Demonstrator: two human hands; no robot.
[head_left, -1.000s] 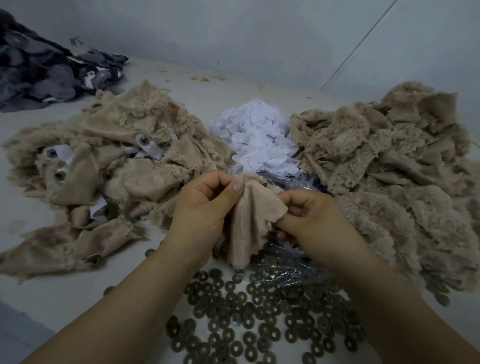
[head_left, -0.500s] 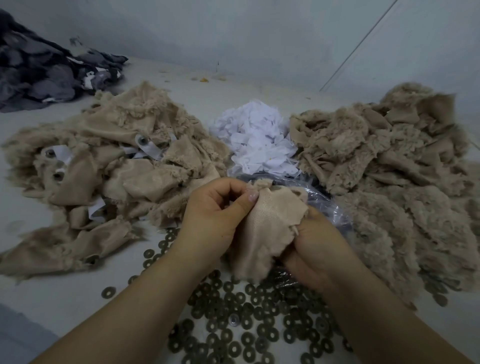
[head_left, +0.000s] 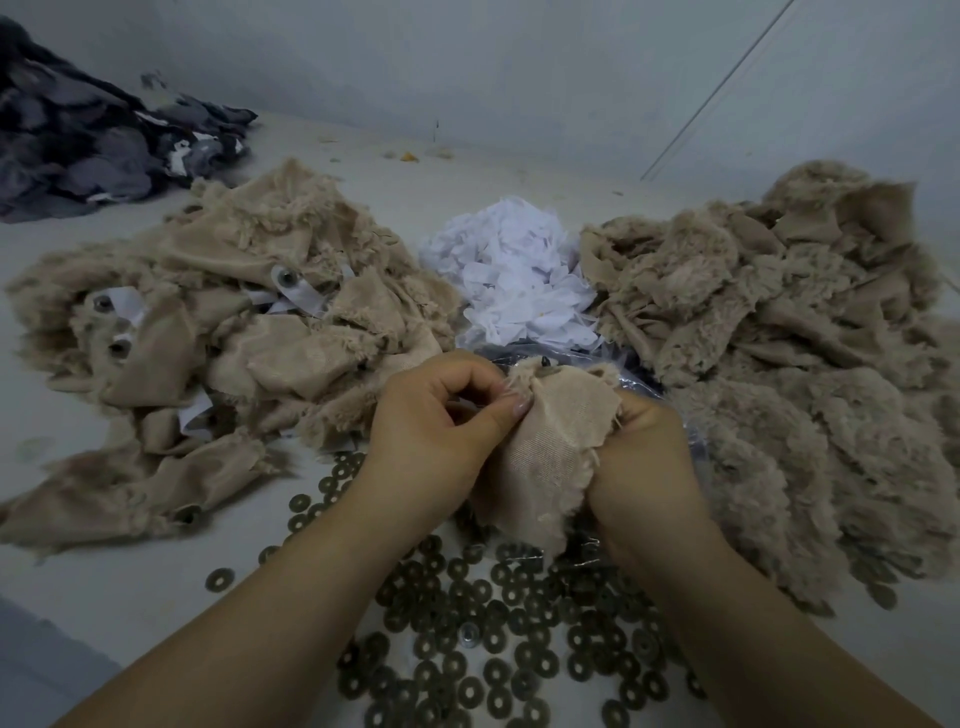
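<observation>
Head view: left hand (head_left: 441, 431) pinched the top edge of the beige fuzzy-edged plush fabric piece (head_left: 550, 457), right hand (head_left: 644, 457) gripped it from beneath, just above the scattered dark round metal washers (head_left: 498, 671). Looked like seating a small dark stud (head_left: 545, 368) through the cloth; next move likely called for picking a washer and pressing it on. Piece showed woven backing up, edges frayed and furry

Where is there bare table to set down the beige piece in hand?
Bare table lies near left, between the left beige pile and the washers. Another strip runs behind the white scraps, with only crumbs. Around the left hand and right hand, which hold the beige piece, it is crowded: washers, plastic bag, right beige pile.
</observation>
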